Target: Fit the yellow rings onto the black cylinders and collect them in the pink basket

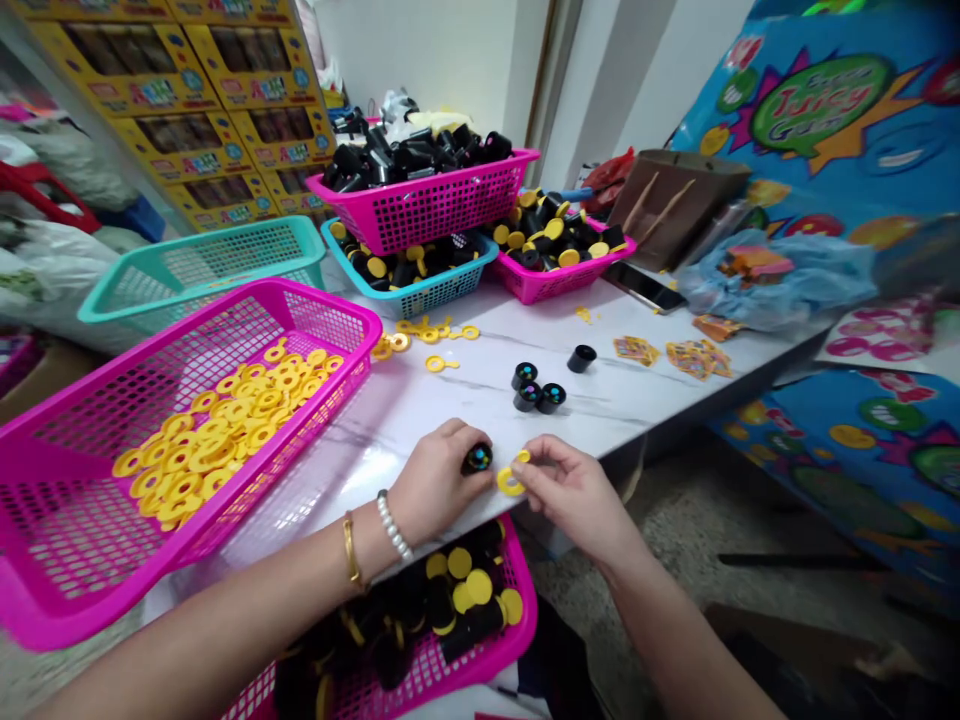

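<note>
My left hand [442, 470] is wrapped round a short black cylinder [478, 457] whose open end shows small coloured bits inside. Close beside it, my right hand [566, 490] pinches a yellow plastic ring with a tab [511, 482] between thumb and fingertips. The ring is apart from the cylinder, just right of it. Beyond my hands, several black cylinders [551, 397] stand on the white table [420, 400], some with coloured bits in them. To the left, a pink basket [300, 510] holds many yellow rings [217, 430].
Under the table edge, in front of me, a pink basket [525, 610] holds black cylinders with yellow caps. Stacked baskets [442, 205] of black parts stand at the back. A teal basket [202, 255], a phone [645, 287], blue plastic bag [780, 275] and small wrappers [697, 358] lie around.
</note>
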`<state>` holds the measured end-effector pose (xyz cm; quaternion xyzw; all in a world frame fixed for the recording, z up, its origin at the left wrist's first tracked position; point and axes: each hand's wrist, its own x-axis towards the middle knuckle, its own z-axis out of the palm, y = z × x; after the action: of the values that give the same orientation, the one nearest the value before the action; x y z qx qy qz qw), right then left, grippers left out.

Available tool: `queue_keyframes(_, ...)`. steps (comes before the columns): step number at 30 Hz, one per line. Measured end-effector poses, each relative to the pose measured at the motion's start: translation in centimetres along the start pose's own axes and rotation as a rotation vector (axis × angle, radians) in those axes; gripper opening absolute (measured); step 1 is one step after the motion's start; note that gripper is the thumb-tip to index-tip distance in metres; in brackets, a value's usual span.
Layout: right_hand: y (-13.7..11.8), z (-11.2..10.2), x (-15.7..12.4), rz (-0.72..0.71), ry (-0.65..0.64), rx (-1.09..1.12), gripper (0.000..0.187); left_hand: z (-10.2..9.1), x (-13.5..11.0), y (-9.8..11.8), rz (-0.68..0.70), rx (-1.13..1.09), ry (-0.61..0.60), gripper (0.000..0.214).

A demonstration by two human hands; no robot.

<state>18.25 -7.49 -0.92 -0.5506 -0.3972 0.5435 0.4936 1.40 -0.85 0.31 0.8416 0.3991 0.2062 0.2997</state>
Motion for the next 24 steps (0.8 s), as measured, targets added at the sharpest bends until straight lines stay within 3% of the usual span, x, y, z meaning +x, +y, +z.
queue_keyframes(4,0.5,0.3,0.0,0.078,-0.056,0.097,0.025,-1.1,-2.4,-0.5,-0.088,-0.037,-0.001,0.041)
queue_keyframes(9,-0.9,2.1,0.7,0.076,-0.124,0.074,0.028,-0.9,-2.7,-0.7,-0.089,-0.119,0.037,0.024)
queue_keyframes(14,-1.4,4.0,1.5,0.042,-0.094,-0.035,0.033,-0.4,-2.6,-1.0,-0.091,-0.161,0.023,0.017)
queue_keyframes(21,-0.4,3.8,1.7,0.028,-0.072,-0.095,0.032,-0.9,-2.7,-1.0,-0.119,-0.127,-0.017,0.016)
queue_keyframes(24,-0.3,3.8,1.8,0.039,-0.084,-0.078,0.032,-2.1,-3.1,-0.7,-0.134,-0.239,-0.097,0.017)
